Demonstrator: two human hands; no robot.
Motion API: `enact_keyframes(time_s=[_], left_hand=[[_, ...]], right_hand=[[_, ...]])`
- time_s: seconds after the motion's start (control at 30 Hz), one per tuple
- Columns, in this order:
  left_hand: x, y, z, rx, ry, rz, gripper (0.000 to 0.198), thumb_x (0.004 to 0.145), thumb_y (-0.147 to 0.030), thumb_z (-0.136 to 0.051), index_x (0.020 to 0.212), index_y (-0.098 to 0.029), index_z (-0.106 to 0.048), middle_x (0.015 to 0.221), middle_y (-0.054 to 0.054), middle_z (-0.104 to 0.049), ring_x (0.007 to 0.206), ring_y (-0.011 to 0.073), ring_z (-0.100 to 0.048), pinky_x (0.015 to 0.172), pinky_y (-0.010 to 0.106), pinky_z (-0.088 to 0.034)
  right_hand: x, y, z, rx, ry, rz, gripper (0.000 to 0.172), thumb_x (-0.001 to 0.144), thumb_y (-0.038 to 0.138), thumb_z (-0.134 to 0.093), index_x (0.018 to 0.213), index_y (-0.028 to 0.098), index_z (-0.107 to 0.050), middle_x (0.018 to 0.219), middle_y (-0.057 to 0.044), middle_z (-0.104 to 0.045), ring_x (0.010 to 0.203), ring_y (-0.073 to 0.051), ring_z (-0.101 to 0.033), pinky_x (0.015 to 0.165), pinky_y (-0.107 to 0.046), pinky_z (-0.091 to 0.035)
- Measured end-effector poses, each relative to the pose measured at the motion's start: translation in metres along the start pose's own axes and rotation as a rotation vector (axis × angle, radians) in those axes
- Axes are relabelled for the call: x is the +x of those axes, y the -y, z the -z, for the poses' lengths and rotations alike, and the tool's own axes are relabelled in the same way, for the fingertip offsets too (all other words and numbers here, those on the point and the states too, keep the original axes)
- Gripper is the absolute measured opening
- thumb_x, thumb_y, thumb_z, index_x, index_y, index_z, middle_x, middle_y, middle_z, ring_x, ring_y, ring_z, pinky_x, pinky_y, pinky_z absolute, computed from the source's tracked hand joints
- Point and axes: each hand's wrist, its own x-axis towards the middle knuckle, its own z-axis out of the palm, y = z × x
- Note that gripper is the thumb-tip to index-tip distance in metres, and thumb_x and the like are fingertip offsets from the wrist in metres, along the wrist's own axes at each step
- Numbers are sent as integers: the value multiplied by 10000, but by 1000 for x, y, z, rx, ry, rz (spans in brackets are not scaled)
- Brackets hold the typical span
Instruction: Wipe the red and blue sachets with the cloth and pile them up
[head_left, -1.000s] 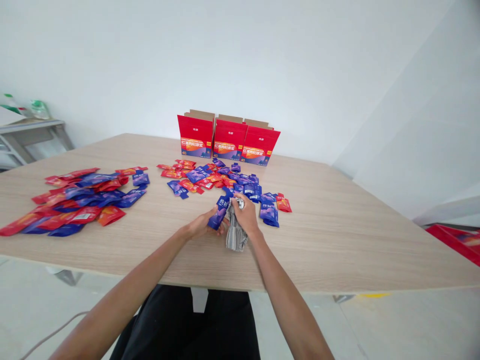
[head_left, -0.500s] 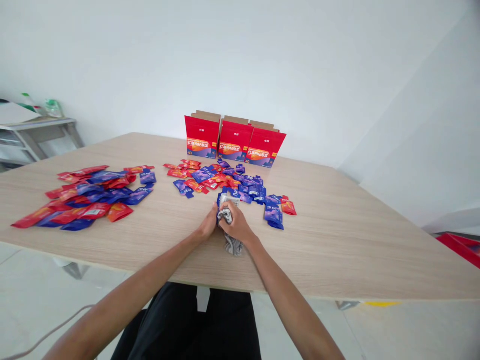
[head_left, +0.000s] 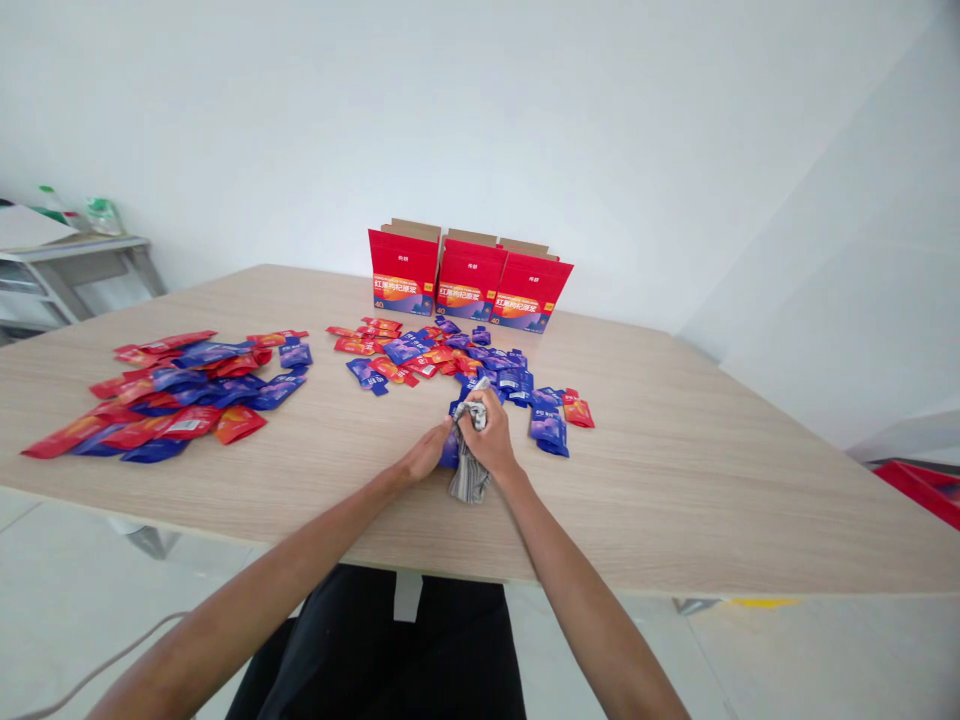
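Note:
My right hand (head_left: 489, 436) is closed on a bunched grey striped cloth (head_left: 470, 478), whose loose end hangs down toward the table's front edge. Under the cloth lies a blue pouch (head_left: 449, 450), partly covered. My left hand (head_left: 430, 452) grips this pouch by its left edge, fingers pressed together. Just beyond my hands is a scattered heap of red and blue pouches (head_left: 409, 347). A few more blue pouches (head_left: 548, 426) and a red pouch (head_left: 577, 410) lie to the right of them.
Three open red cartons (head_left: 470, 283) stand in a row against the wall. A larger pile of red and blue pouches (head_left: 196, 382) covers the table's left side. At the far left is a side table (head_left: 82, 245) with bottles, and a red box (head_left: 919, 492) shows at the right edge.
My right hand has moved slightly right with the cloth, uncovering more of the blue pouch. My left hand has shifted a little, still at the pouch's edge.

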Motion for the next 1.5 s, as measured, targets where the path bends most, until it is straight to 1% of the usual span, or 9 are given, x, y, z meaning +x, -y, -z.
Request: enact_keyframes(time_s=[0.13, 0.2, 0.5, 0.57, 0.8, 1.03, 1.17, 1.37, 1.5], left_hand=[[8, 7, 7, -48, -217, 27, 424, 867, -593, -571, 843, -202, -731, 902, 79, -758, 1131, 280, -633, 1079, 391, -426], [11, 8, 9, -126, -260, 79, 472, 884, -617, -526, 842, -193, -727, 883, 88, -756, 1102, 274, -649, 1031, 387, -465], [11, 6, 1, -191, -18, 23, 337, 819, -488, -682, 1009, -215, -735, 1139, 69, -745, 1296, 277, -551, 1124, 404, -379], [10, 5, 1, -227, -28, 75, 316, 835, -473, -660, 990, -207, -730, 1085, 72, -758, 1252, 279, -586, 1082, 402, -424], [7, -11, 5, -410, -125, 188, 398, 889, -525, -531, 919, -158, -682, 861, 81, -750, 914, 243, -710, 807, 320, -552], [12, -17, 13, -473, -157, 190, 314, 840, -398, -701, 1057, -178, -642, 668, -35, -629, 580, 114, -618, 561, 213, -493], [15, -15, 16, -475, -193, 152, 241, 793, -234, -771, 969, -154, -627, 736, -10, -672, 629, 102, -641, 622, 201, -515], [16, -14, 15, -452, -251, 79, 256, 868, -233, -668, 1117, -186, -633, 848, 7, -717, 666, 122, -653, 625, 227, -518], [12, -14, 11, -450, -125, 111, 161, 885, -290, -642, 977, -163, -676, 873, 34, -716, 783, 148, -665, 720, 233, -526]], right_hand=[[-6, 5, -4, 80, 367, 100, 173, 753, 146, -521, 898, 214, -587, 849, -7, -606, 779, -173, -571, 748, -284, -460], [-8, 8, -7, 68, 444, 134, 212, 727, 134, -524, 904, 221, -603, 856, -3, -615, 787, -173, -576, 751, -280, -463], [0, 4, -3, -31, -40, -4, 85, 835, 198, -498, 906, 217, -540, 911, -48, -575, 858, -201, -562, 805, -315, -455], [0, 3, -1, -17, 0, -2, 84, 827, 191, -491, 893, 216, -536, 899, -44, -579, 844, -196, -563, 800, -310, -456], [-6, 11, -3, 85, 463, 131, 169, 725, 158, -497, 866, 220, -565, 846, -9, -594, 787, -178, -563, 764, -288, -466], [-3, 12, 3, 90, 131, 119, 70, 789, 190, -511, 836, 220, -554, 850, -28, -574, 810, -186, -570, 771, -319, -471], [0, 8, 10, 121, -23, 145, 70, 786, 165, -524, 817, 223, -548, 814, -18, -549, 774, -180, -561, 737, -323, -460], [-1, 5, 7, 121, 193, 234, 141, 761, 123, -530, 854, 219, -573, 826, -12, -562, 777, -175, -561, 729, -308, -455], [-4, 3, -3, 5, 320, 184, 156, 767, 136, -536, 888, 223, -582, 878, -24, -580, 823, -188, -573, 760, -303, -463]])
